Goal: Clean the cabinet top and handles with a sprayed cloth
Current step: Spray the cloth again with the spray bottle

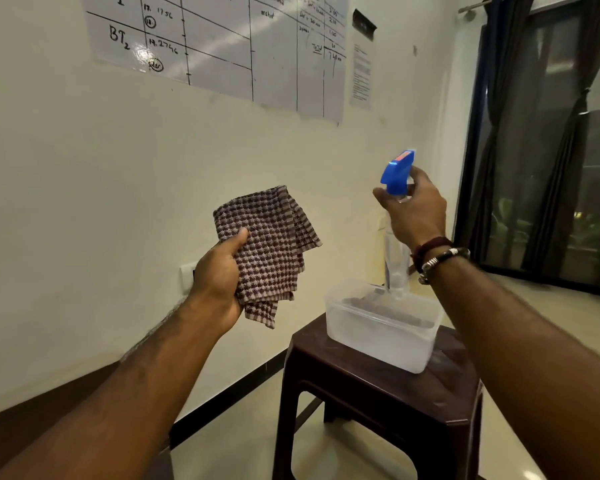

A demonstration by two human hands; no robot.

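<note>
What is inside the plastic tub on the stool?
Through the translucent plastic tub on the stool, only a dark reddish-brown shape shows near the back. The cloudy walls blur it, so what it is cannot be told.

Right hand (417, 211) covers the neck of the spray bottle (397, 261); trigger fingers out of sight behind it. Left hand (220, 271) fingers hidden behind the cloth (274, 251). Whiteboard (222, 46) above both hands cut by top edge, small writing unreadable. Container (381, 332) contents under right hand blurred.
</note>
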